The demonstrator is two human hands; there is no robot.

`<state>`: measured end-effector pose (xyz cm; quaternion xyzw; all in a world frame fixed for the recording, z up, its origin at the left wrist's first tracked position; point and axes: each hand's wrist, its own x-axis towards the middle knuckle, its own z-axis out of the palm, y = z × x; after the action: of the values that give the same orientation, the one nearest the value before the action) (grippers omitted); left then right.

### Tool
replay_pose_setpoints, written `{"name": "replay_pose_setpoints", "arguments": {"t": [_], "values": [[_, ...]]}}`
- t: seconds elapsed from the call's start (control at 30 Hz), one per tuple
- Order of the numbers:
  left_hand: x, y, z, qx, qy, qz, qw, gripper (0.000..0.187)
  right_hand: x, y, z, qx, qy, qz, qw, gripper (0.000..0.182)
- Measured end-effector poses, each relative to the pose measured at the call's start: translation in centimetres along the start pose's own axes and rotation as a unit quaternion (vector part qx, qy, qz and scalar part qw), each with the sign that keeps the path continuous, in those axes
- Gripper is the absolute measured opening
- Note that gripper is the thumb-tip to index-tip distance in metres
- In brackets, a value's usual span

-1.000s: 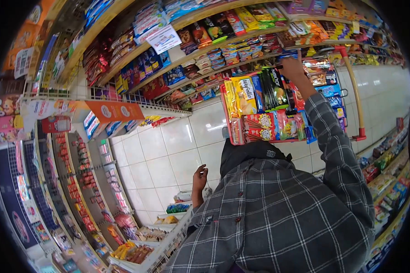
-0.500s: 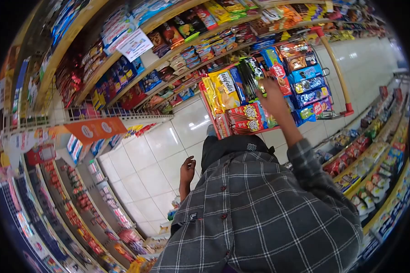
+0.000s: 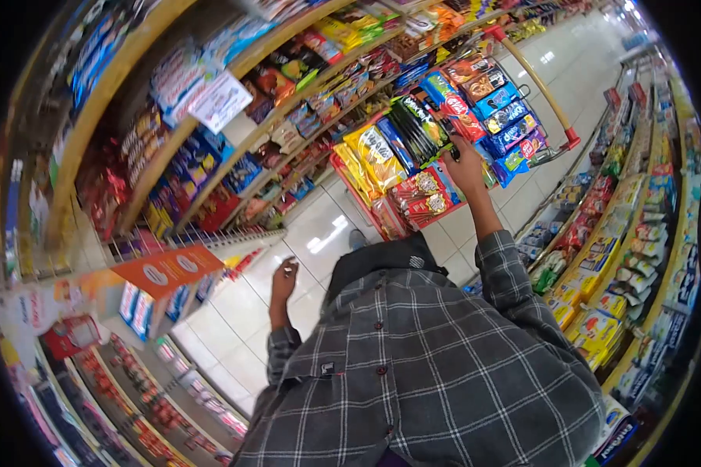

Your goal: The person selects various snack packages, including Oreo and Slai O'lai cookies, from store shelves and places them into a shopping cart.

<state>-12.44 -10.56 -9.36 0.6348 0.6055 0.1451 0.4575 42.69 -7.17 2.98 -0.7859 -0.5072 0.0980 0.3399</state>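
My right hand is over the packed shopping trolley, its thumb and fingers closed around the end of a black-and-green snack pack. Close to that hand lie red stick-snack packs and a red-and-blue biscuit pack. Yellow wafer packs fill the trolley's left part, and blue biscuit packs are stacked on the right. My left hand hangs above the floor, fingers loosely bent and apart, with nothing visible in it.
Snack shelves run along the left and far side, with a white price sign. An orange display sign juts out at the left. More stocked shelves line the right. The trolley's handle is at its far right.
The view has shifted, so the trolley appears slightly further left. My right hand has moved toward the near side of the black-and-green packs. My left hand still hangs at my side.
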Motion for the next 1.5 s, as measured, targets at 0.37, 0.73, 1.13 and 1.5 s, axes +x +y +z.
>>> {"name": "replay_pose_setpoints", "arguments": {"t": [0.37,0.73,1.13,1.5], "values": [[-5.1,-0.1,-1.4,-0.110,0.087,-0.042,0.989,0.032,1.8,3.1,2.9,0.038,-0.023,0.040,0.998,0.050],[2.4,6.1,-7.1,-0.238,0.188,0.084,0.949,0.029,-11.5,-4.6,4.5,0.086,-0.042,0.050,0.994,0.041],[17.4,9.5,-23.6,-0.498,0.635,-0.140,0.574,0.029,-20.5,-9.8,3.5,0.212,-0.178,0.126,0.952,0.021],[19.0,10.8,-26.4,-0.629,0.571,-0.090,0.520,0.018,-20.1,-8.4,1.8,0.217,-0.126,0.182,0.951,0.025]]}}
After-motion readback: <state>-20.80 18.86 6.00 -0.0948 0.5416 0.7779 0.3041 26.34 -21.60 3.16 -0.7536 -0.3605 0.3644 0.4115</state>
